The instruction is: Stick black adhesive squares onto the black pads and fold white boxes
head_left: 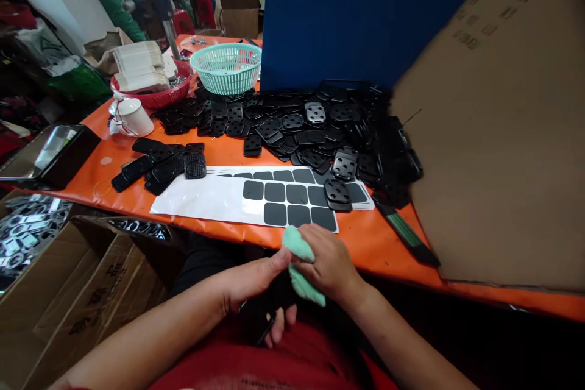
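Note:
My right hand (331,259) is closed on a light green cloth (307,286), just off the table's front edge. Below and to its left, my left hand (258,277) grips a dark black piece (256,317); its fingers curl under the far side and its thumb meets the cloth. Most of that piece is in shadow, so its exact kind is unclear. In front of my hands lies a white backing sheet (219,201) with dark grey rounded-square stickers (298,216). A black plate with holes (337,191) rests on the sheet's right part.
Behind the sheet spreads a heap of black plates (292,128). More black pieces (162,164) lie left. A mint basket (228,67), red basket (159,94) and white cup (132,116) stand behind. A green-black cutter (406,231) lies beside tall cardboard (498,152) at right.

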Demonstrator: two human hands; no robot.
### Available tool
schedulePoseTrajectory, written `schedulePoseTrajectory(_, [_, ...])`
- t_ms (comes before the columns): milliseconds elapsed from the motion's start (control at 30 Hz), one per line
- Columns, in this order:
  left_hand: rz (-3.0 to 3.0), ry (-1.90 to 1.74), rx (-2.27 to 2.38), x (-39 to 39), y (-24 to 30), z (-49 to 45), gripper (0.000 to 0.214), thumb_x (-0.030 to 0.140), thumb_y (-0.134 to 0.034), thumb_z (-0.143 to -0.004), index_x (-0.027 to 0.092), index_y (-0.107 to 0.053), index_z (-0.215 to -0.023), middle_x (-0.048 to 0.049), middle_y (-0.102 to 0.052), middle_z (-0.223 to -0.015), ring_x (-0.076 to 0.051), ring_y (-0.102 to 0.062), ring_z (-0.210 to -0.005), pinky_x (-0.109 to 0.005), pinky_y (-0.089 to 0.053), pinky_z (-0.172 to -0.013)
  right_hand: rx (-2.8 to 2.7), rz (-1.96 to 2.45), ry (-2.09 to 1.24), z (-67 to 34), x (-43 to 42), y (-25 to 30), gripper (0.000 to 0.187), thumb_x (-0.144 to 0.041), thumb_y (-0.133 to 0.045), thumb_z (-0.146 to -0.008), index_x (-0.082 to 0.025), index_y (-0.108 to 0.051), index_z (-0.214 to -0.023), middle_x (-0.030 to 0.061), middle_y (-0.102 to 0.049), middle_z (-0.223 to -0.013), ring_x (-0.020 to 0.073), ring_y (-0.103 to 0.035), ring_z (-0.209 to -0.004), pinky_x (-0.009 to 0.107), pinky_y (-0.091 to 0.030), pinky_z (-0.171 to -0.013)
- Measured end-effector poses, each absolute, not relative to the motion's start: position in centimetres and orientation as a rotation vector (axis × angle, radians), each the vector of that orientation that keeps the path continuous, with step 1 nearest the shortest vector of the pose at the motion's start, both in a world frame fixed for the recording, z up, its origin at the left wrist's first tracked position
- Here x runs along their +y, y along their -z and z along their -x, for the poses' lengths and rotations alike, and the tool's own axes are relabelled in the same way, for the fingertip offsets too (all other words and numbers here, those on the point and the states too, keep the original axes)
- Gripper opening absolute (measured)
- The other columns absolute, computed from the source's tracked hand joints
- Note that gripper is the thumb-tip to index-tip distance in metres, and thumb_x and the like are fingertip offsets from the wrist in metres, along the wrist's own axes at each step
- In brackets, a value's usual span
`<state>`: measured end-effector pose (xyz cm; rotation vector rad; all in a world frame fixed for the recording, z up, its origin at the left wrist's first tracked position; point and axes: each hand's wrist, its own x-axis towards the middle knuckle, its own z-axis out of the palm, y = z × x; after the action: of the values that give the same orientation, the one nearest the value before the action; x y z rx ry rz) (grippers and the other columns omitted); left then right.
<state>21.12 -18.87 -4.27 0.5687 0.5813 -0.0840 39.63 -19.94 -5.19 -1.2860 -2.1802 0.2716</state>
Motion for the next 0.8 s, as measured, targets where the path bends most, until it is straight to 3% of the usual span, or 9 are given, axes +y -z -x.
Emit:
schedulePoseTrajectory(100, [-0.525,0.062,0.521,-18.8,4.6,-21.0,0.093,0.091,-0.019,-0.069,0.011,-0.066,-0.067,-0.0113,-0.056,-0.046,-0.026,-0.065,-0.054,-0.04,-0.056,-0.055,-2.156,1.273,-0.222,-39.4,-20.3,5.4,0.033,-0.045,-0.044,-0.095,-0.016,-0.06,-0.095,0.0101,-0.063,-0.085,0.0244,-0.054,-0.08,0.036,-0.042,-0.072])
schedulePoseTrajectory(200, [-0.488,0.073,0.608,-18.9,4.8,-21.0,0.091,0.09,-0.017,-0.072,0.013,-0.064,-0.061,-0.0084,-0.051,-0.04,-0.025,-0.062,-0.049,-0.04,-0.055,-0.052,-2.162,1.162,-0.214,-38.9,-20.4,5.7,0.035,-0.041,-0.04,-0.095,-0.015,-0.059,-0.107,0.0124,-0.064,-0.096,0.0281,-0.054,-0.091,0.042,-0.041,-0.083])
schedulePoseTrajectory(333, [-0.478,0.093,0.579,-18.8,4.9,-21.0,0.091,0.087,-0.017,-0.075,0.011,-0.067,-0.069,-0.0111,-0.057,-0.046,-0.026,-0.064,-0.053,-0.04,-0.056,-0.053,-2.095,1.319,-0.152,-38.5,-20.4,5.9,0.03,-0.036,-0.042,-0.094,-0.015,-0.059,-0.107,0.0117,-0.064,-0.09,0.0269,-0.054,-0.083,0.039,-0.042,-0.074])
schedulePoseTrajectory(533, [-0.461,0.085,0.63,-17.9,4.1,-21.1,0.092,0.079,-0.011,-0.083,0.008,-0.068,-0.071,-0.0126,-0.058,-0.048,-0.026,-0.066,-0.057,-0.038,-0.055,-0.054,-2.059,1.3,-0.253,-38.9,-19.9,6.0,0.036,-0.047,-0.04,-0.094,-0.018,-0.062,-0.09,0.0085,-0.063,-0.074,0.0243,-0.056,-0.067,0.036,-0.045,-0.062])
schedulePoseTrajectory(733, [-0.33,-0.047,0.602,-16.1,2.2,-20.1,0.112,0.076,0.015,-0.08,0.002,-0.069,-0.076,-0.0134,-0.064,-0.07,-0.027,-0.069,-0.066,-0.034,-0.047,-0.049,-1.188,1.632,-0.901,-44.7,-19.5,7.2,0.041,-0.061,-0.055,-0.086,-0.021,-0.06,-0.076,0.0013,-0.059,-0.057,0.0199,-0.059,-0.05,0.031,-0.051,-0.047])
schedulePoseTrajectory(800, [-0.288,-0.052,0.544,-15.9,2.7,-19.7,0.113,0.081,0.013,-0.077,0.002,-0.069,-0.08,-0.0151,-0.065,-0.072,-0.027,-0.069,-0.066,-0.034,-0.048,-0.05,-0.97,1.622,-1.043,-45.6,-20.1,7.3,0.044,-0.064,-0.058,-0.082,-0.021,-0.061,-0.075,0.0021,-0.06,-0.057,0.0204,-0.06,-0.048,0.032,-0.052,-0.043])
